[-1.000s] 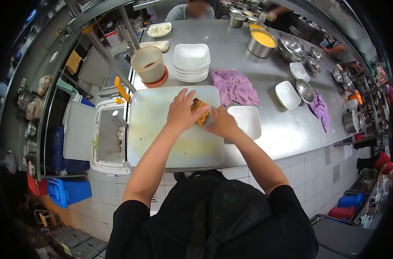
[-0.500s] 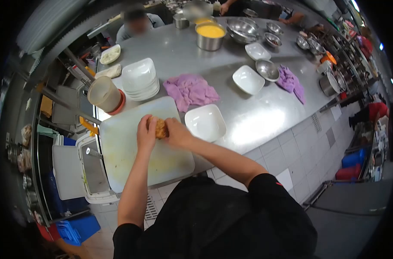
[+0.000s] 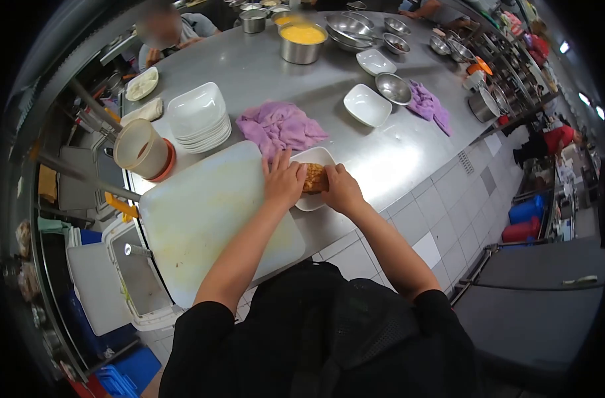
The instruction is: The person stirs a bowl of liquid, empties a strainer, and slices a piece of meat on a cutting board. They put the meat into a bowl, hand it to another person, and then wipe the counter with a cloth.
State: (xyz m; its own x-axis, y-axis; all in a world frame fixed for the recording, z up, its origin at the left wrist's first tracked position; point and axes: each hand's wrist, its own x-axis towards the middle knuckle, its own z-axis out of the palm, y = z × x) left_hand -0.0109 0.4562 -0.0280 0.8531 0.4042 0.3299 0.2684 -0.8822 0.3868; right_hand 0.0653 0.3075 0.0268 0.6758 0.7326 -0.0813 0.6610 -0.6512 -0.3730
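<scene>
A browned piece of food (image 3: 313,178) sits in a white square bowl (image 3: 315,156), with both my hands around it. My left hand (image 3: 286,180) presses on its left side, the fingers pointing up over the bowl's left rim. On the right side my right hand (image 3: 342,188) grips it with bent fingers. The bowl stands on the steel table, just right of the pale cutting board (image 3: 203,212). A crumpled purple cloth (image 3: 282,126) lies beyond the bowl.
Stacked white bowls (image 3: 199,119) and a plastic tub (image 3: 142,149) stand behind the board. Farther back are a pot of yellow liquid (image 3: 302,46), metal bowls (image 3: 394,89) and another white bowl (image 3: 367,106). A person (image 3: 176,33) is at the far left edge.
Both hands have moved right with the food, from over the cutting board into the white bowl. The view has shifted, and the person at the back has moved left in it.
</scene>
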